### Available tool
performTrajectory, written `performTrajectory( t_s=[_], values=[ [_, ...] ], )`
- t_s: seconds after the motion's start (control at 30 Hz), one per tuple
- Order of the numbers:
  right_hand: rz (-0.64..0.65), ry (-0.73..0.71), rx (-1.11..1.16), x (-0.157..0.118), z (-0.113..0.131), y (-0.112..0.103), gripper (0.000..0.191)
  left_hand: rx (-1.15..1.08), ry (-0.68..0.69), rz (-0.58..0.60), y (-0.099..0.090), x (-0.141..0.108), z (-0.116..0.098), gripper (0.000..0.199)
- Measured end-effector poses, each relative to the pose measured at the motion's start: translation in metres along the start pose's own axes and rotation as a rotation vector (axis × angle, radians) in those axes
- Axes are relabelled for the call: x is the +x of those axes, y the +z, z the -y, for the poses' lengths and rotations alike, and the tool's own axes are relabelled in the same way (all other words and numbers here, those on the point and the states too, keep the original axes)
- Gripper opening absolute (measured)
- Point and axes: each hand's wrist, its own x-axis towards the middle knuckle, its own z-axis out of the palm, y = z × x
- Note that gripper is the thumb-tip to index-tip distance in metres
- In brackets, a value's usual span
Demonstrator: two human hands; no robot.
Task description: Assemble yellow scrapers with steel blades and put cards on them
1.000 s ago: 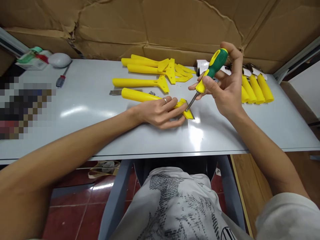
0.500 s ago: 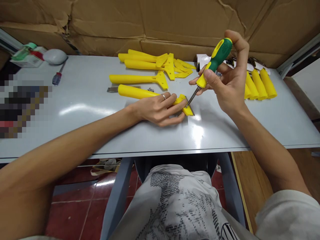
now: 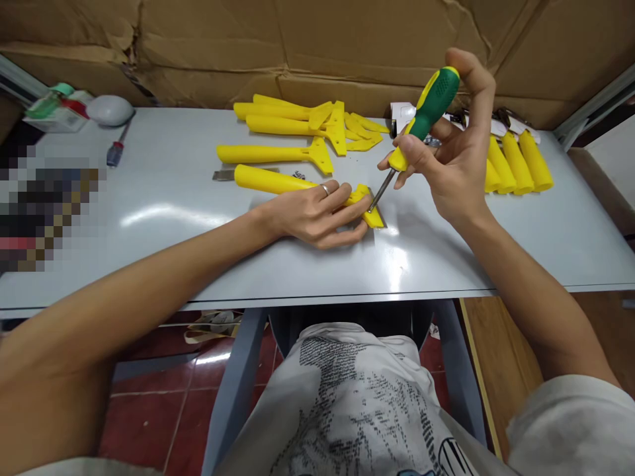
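Cardboard: creased, behind the table, 12 o'clock.
Oval thing: pale grey, 10 o'clock.
Blue screwdriver: beside it, shaft pointing to 1 o'clock.
White box: at its 9 o'clock.
Floor: red tiles, 7 o'clock.

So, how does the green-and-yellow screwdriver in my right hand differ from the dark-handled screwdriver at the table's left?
The green-and-yellow screwdriver has a bright two-tone handle; the dark-handled screwdriver looks duller. The first slants, its tip at the yellow plastic scraper; the second lies flat on the pale tabletop. Your right hand grips the first; no hand touches the second. Both have a handle and slim shaft.
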Motion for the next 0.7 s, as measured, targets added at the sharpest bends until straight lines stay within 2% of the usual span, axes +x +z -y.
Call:
performTrajectory(
  t_s=[0.1,0.2,0.3,0.33,0.4,0.47,0.53,0.7],
  values=[
    [-0.083,-0.171,-0.068,-0.002,-0.006,0.004,0.085,0.044,0.040,-0.044,-0.001,0.003,0.000,0.010],
    [-0.123,-0.153,-0.198,-0.003,-0.012,0.001,0.092,0.116,0.070,0.048,-0.002,0.003,0.001,0.011],
    [0.001,-0.073,-0.233,0.003,-0.016,-0.008,0.106,0.097,0.069,0.082,0.001,0.000,0.001,0.015],
    [0.040,-0.084,-0.212,0.005,-0.016,-0.010,0.104,0.086,0.070,0.067,0.002,-0.001,0.001,0.015],
    [0.065,-0.155,-0.156,0.010,-0.017,-0.013,0.089,0.070,0.066,0.049,0.004,-0.003,0.001,0.016],
    [0.027,-0.230,-0.106,0.011,-0.018,-0.011,0.068,0.059,0.056,0.062,0.005,-0.004,0.000,0.017],
    [-0.027,-0.270,-0.091,0.009,-0.020,-0.007,0.057,0.050,0.052,0.072,0.005,-0.004,0.001,0.018],
    [-0.169,-0.329,-0.186,0.008,-0.023,-0.005,0.060,0.129,0.078,0.026,0.001,0.002,0.002,0.009]
  ],
)
